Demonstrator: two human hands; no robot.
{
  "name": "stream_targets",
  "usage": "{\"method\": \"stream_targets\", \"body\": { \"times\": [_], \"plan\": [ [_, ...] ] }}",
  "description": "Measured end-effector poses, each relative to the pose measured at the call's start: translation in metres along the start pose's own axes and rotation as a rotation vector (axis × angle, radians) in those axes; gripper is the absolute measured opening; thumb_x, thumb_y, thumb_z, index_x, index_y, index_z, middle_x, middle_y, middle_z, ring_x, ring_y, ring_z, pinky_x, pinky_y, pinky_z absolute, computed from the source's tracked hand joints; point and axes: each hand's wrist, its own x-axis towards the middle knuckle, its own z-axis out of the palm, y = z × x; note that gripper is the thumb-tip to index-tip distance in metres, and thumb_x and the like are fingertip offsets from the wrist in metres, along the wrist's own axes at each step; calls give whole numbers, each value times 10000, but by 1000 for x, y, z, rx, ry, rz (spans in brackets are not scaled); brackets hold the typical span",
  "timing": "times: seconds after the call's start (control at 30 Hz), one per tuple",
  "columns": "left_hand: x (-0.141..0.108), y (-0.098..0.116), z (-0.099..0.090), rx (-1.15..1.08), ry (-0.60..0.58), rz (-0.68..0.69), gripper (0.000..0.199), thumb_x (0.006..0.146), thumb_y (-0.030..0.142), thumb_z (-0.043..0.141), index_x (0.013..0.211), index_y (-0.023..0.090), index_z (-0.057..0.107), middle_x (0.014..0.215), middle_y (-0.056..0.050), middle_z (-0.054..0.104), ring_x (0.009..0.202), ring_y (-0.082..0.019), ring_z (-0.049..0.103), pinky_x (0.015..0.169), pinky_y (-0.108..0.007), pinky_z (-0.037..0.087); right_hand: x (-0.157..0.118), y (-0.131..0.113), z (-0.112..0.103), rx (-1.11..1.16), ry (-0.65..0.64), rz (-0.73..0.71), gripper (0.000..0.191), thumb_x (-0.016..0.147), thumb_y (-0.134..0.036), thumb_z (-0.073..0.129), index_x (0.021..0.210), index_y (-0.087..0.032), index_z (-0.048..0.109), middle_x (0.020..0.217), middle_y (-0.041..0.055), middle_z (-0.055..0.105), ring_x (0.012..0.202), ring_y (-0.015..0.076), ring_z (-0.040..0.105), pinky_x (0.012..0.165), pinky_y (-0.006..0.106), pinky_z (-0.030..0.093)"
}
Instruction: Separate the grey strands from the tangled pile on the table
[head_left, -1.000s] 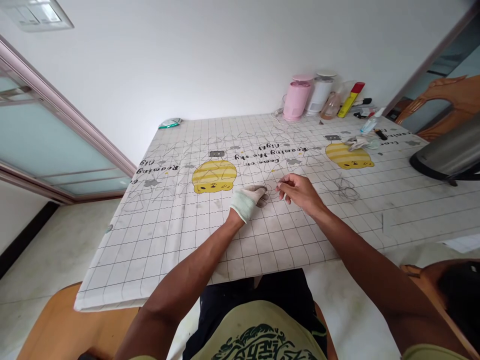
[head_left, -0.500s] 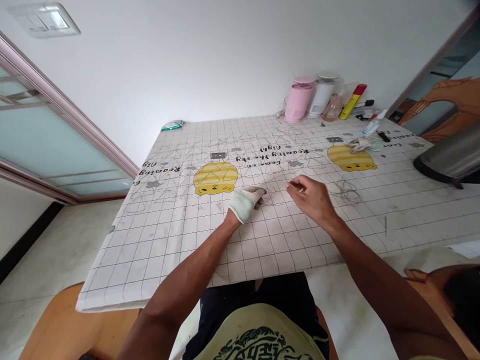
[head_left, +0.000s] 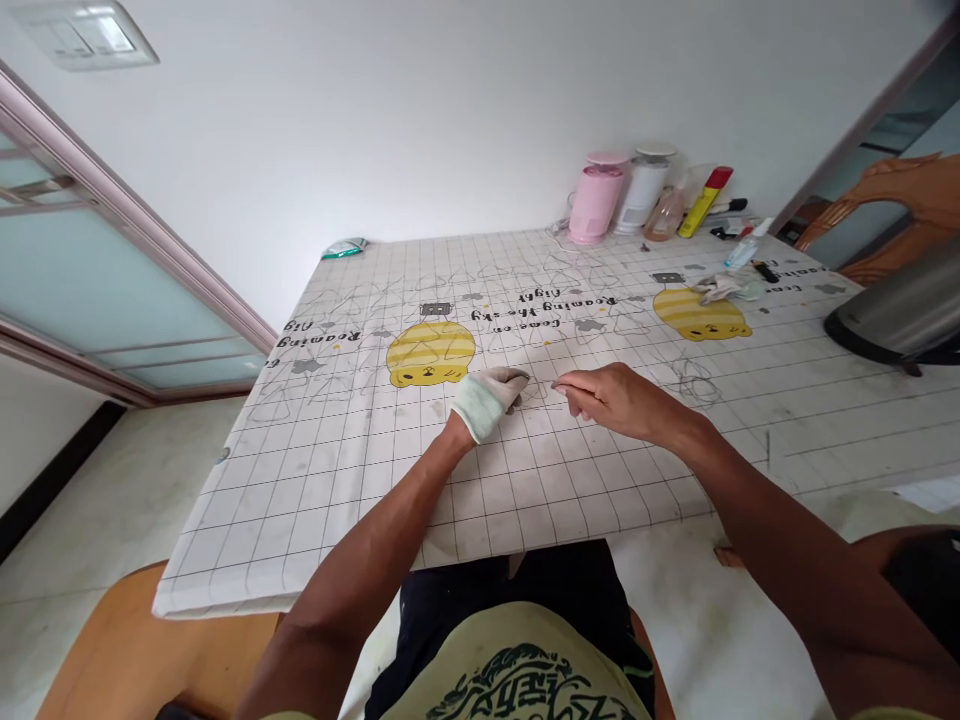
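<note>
The gloved left hand (head_left: pixel 486 403) lies curled shut on the grid tablecloth (head_left: pixel 540 510); the right hand (head_left: pixel 611 400), arm reaching inward, pinches a thin strand (head_left: pixel 559 384) between its fingertips.

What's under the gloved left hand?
Around the left hand, the gridded tablecloth with thin dark lines shows. Directly beneath the palm it is covered, so whether anything lies there can't be seen.

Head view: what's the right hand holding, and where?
A thin wire-like strand, pinched between the fingertips of the right hand; too fine to identify further.
</note>
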Motion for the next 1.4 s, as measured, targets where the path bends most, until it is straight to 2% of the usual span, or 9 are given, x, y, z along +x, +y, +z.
{"method": "stream_targets", "body": {
  "times": [0.13,0.3,0.47,0.8,1.0,1.1,1.2,1.3,1.4],
  "plan": [
    [0,6,1,-105,59,-69,366,984,244,581,1303,135,727,717,0,701,598,-113,623,637,-228,536,-2,-4,10,-36,-37,-67,379,1109,-458,389,883,-256,617,618,-25,572,547,162,523,580,315,372],
    [-8,18,-1,-136,179,-62,270,984,217,566,1167,134,746,779,-32,751,630,-122,693,663,-225,552,6,-5,30,-79,136,-79,346,1106,-411,356,814,-261,465,581,-38,461,502,160,400,538,321,289],
    [-10,21,-1,-110,224,-54,173,963,220,576,905,178,734,788,-29,759,642,-126,716,667,-221,548,13,-11,46,-28,184,2,340,1098,-402,343,813,-258,458,696,27,647,517,169,500,525,322,350],
    [-1,2,9,-98,122,-44,150,971,232,607,980,194,752,770,0,729,609,-99,642,618,-208,520,27,-11,59,-58,210,43,321,1096,-381,384,851,-248,542,714,50,688,629,217,639,577,324,407],
    [1,-2,10,-45,28,4,146,970,249,626,919,192,751,718,3,719,584,-98,632,629,-219,515,33,-3,48,-206,276,91,276,1078,-313,374,843,-245,501,785,83,727,584,210,601,573,333,365],
    [3,-7,9,-132,-81,-71,129,950,209,632,870,169,726,687,-14,717,517,-101,604,549,-230,484,35,3,35,-150,351,100,268,1077,-322,393,869,-237,539,889,93,765,640,218,646,618,336,411],
    [7,-16,14,-230,-167,-185,98,922,199,649,891,145,725,708,-39,732,480,-109,579,498,-247,459,34,7,20,-47,355,86,297,1087,-337,387,894,-232,587,781,42,736,613,197,642,680,331,463],
    [10,-22,23,-121,-148,-199,179,911,267,666,984,138,766,840,-70,783,516,-123,601,503,-262,470,31,7,9,26,267,75,298,1093,-350,389,935,-234,613,574,-30,609,528,176,597,689,325,471],
    [12,-20,24,128,-64,-117,358,880,338,722,1189,165,779,1079,-86,816,788,-191,730,697,-285,567,27,6,0,54,175,38,299,1093,-396,421,915,-236,600,532,-52,550,480,157,541,624,314,438]
  ]
}}
